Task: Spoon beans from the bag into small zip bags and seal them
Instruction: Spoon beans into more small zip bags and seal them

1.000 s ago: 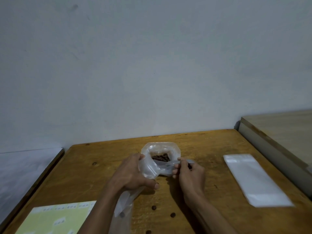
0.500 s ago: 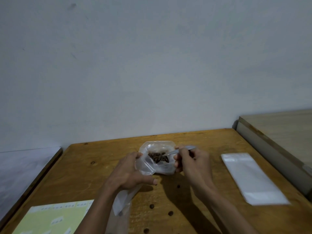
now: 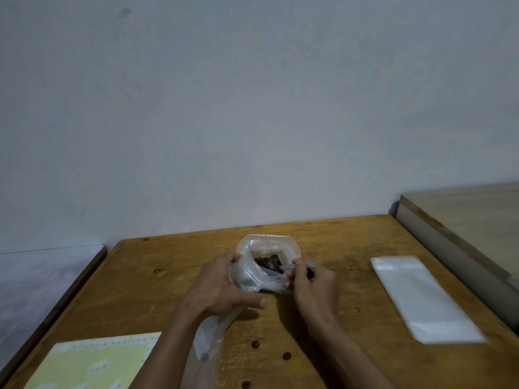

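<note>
We see a wooden tabletop (image 3: 351, 248) against a grey wall, a yellow-green sheet (image 3: 92, 360) at left, our left hand (image 3: 219, 287) grasping a small zip bag (image 3: 252, 279), our right hand (image 3: 314, 284) pinching a spoon (image 3: 289, 266) at the bean bag (image 3: 266, 248), and empty bags (image 3: 421, 296) at right.

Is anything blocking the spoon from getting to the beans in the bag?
Nothing visible. The left hand holds the small zip bag at the bean bag, and the right hand has the spoon at the beans.
</note>
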